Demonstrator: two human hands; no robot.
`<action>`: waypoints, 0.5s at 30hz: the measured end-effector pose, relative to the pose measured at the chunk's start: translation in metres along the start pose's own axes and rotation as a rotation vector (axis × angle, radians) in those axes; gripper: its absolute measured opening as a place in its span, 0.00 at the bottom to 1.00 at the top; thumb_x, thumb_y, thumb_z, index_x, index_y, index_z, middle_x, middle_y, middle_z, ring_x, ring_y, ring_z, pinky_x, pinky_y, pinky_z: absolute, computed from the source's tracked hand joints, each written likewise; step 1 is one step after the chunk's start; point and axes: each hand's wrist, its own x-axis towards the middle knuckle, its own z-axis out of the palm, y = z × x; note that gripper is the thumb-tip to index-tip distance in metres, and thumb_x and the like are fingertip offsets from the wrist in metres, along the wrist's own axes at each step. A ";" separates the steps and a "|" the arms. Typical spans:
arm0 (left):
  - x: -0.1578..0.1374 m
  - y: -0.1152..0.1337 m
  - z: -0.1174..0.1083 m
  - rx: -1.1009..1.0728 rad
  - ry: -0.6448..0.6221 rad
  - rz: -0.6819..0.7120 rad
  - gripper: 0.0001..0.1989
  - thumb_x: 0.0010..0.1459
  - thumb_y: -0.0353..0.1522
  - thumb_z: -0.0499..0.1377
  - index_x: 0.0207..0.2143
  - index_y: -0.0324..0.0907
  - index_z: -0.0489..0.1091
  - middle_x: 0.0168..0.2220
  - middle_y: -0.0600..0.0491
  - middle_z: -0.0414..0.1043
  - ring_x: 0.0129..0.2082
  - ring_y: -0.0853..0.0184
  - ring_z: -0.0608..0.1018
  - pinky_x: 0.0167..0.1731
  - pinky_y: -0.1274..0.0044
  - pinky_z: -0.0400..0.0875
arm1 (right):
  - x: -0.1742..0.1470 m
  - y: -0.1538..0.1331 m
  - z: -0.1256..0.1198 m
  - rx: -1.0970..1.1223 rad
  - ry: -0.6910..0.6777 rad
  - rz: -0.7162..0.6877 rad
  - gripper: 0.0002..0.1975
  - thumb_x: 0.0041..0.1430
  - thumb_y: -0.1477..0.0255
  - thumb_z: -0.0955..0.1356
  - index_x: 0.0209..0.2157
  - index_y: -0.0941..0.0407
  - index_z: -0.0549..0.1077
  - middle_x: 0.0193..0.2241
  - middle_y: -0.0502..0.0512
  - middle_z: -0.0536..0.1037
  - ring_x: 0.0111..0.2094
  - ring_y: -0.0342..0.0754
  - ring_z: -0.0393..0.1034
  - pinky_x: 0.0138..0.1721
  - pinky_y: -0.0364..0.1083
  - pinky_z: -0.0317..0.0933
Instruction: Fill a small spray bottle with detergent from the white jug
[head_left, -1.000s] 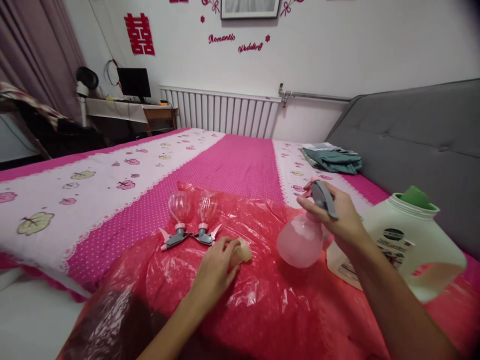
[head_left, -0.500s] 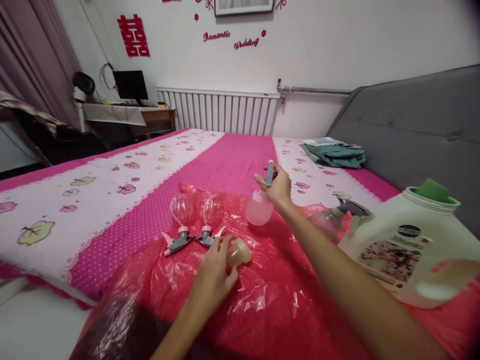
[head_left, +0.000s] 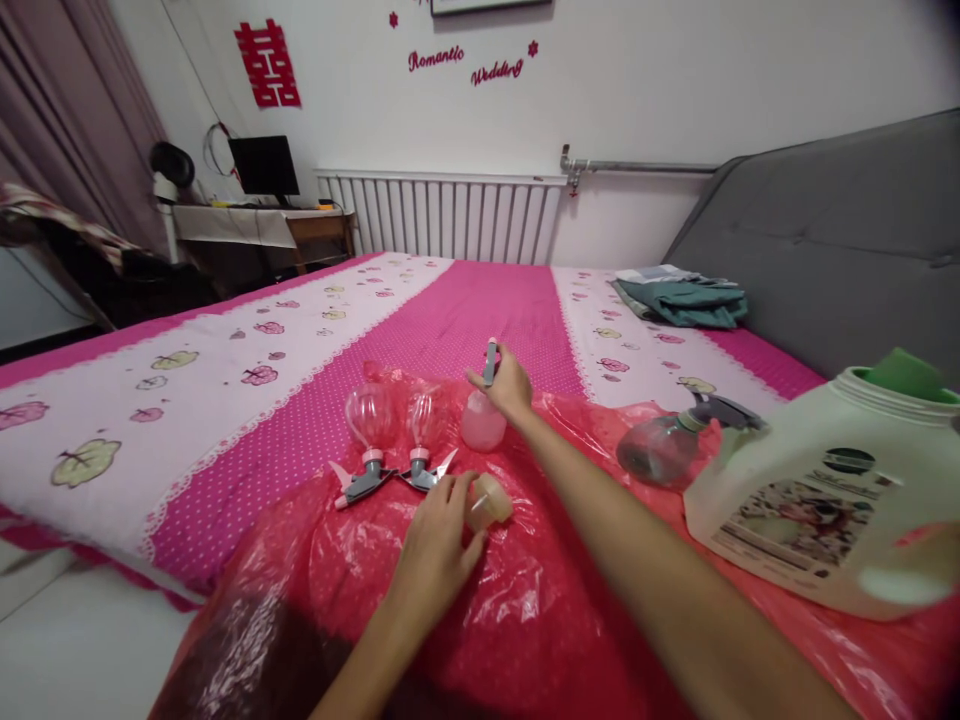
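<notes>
My right hand (head_left: 511, 385) is closed around the grey head of a spray bottle (head_left: 484, 422) with a round base and pinkish-looking liquid. The bottle stands upright on a red plastic sheet (head_left: 547, 600). Closer to me, my left hand (head_left: 439, 540) has its fingers around a small translucent yellowish cup (head_left: 489, 503) that lies tilted on the sheet. To the left lie two clear spray bottles, a left one (head_left: 369, 415) and a right one (head_left: 424, 415), their grey and pink heads pointing toward me.
On the right stands a big pale jug (head_left: 795, 530) with a green piece in its mouth. Beside it a dark grey spray bottle (head_left: 660, 450) lies tilted. Folded clothes (head_left: 682, 300) rest by the grey headboard (head_left: 832, 210). Flowered bedding (head_left: 225, 370) spreads beneath.
My right hand has moved left with the spray bottle, nearer to the two clear bottles. My left hand keeps its hold on the cup. The view has shifted slightly.
</notes>
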 end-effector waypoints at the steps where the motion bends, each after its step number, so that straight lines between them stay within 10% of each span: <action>1: 0.000 -0.001 0.001 0.002 0.005 -0.001 0.30 0.58 0.24 0.60 0.62 0.44 0.59 0.57 0.43 0.70 0.57 0.51 0.74 0.57 0.55 0.72 | 0.000 0.000 0.000 0.000 -0.014 -0.016 0.32 0.55 0.60 0.76 0.57 0.54 0.67 0.45 0.57 0.74 0.45 0.52 0.69 0.49 0.49 0.63; 10: 0.004 -0.018 0.004 0.035 0.086 0.118 0.26 0.59 0.30 0.60 0.59 0.45 0.63 0.55 0.43 0.73 0.54 0.50 0.77 0.54 0.56 0.74 | -0.023 0.007 -0.038 -0.023 -0.120 -0.026 0.55 0.47 0.65 0.80 0.70 0.58 0.52 0.57 0.66 0.66 0.57 0.56 0.63 0.62 0.54 0.59; 15: 0.008 -0.022 0.001 0.074 0.074 0.150 0.20 0.63 0.34 0.58 0.57 0.44 0.65 0.53 0.43 0.74 0.51 0.51 0.79 0.51 0.57 0.75 | -0.080 0.012 -0.110 0.009 -0.236 -0.102 0.38 0.53 0.71 0.77 0.63 0.60 0.64 0.47 0.60 0.71 0.51 0.52 0.67 0.60 0.54 0.61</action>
